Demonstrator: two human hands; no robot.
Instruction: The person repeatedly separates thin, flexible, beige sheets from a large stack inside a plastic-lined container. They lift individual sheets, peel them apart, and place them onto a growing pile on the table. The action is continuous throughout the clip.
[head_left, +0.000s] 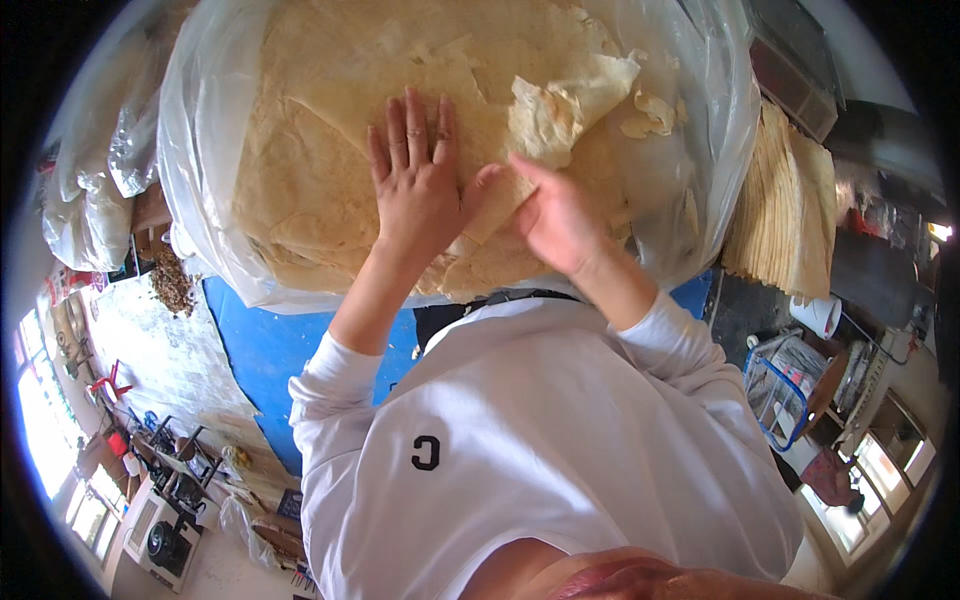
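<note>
Thin, tan, flatbread-like sheets (322, 172) lie piled on clear plastic sheeting (202, 150) in front of me. My left hand (416, 169) rests palm down on the pile, its fingers spread and pointing away from me. Just right of its thumb is my right hand (559, 217), blurred, with its fingers beside a narrow folded edge of sheet; whether they grip it is not clear. Beyond its fingertips a crumpled, paler, torn piece (547, 120) stands up from the pile. Smaller torn flakes (649, 116) lie to the right of that.
A stack of folded, pleated tan sheets (780, 202) hangs at the right. Filled plastic bags (97, 202) are at the left. Below the pile shows a blue surface (262, 360). A blue-rimmed cart (780, 390) stands at the lower right, with another person (831, 480) farther off.
</note>
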